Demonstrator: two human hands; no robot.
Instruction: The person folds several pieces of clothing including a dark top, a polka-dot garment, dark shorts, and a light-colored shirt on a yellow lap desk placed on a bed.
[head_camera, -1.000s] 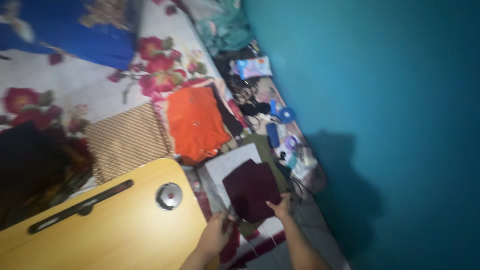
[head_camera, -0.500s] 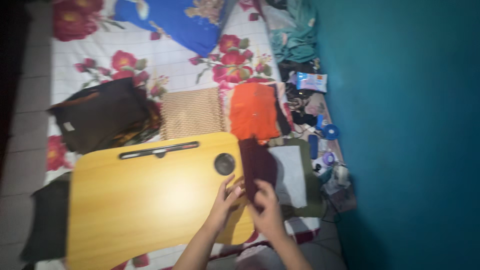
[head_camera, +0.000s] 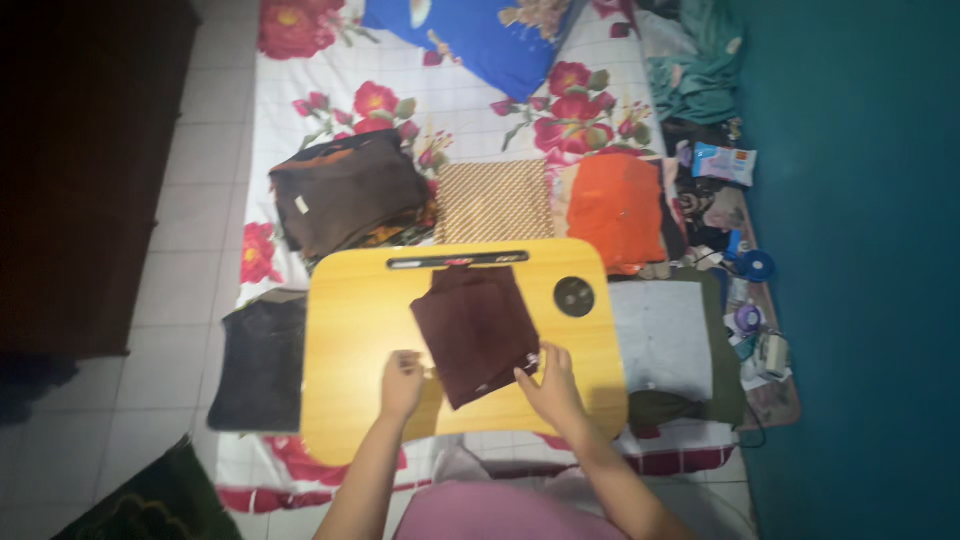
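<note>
Head view was dim and soft, our forearms cut off below; our left hand (head_camera: 402, 379) pinched the maroon cloth (head_camera: 475, 330) on the yellow surface (head_camera: 350, 340); our right hand (head_camera: 548, 385) gripped its other corner.

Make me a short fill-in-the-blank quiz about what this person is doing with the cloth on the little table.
1. The dark maroon cloth lies on a ____ lap table.
2. The right hand touches the cloth's near ____ corner.
3. Past the table, right of the woven mat, lies a folded ____ garment.
4. The left hand rests at the cloth's near ____ edge.

Missing words: yellow; right; orange; left
</note>
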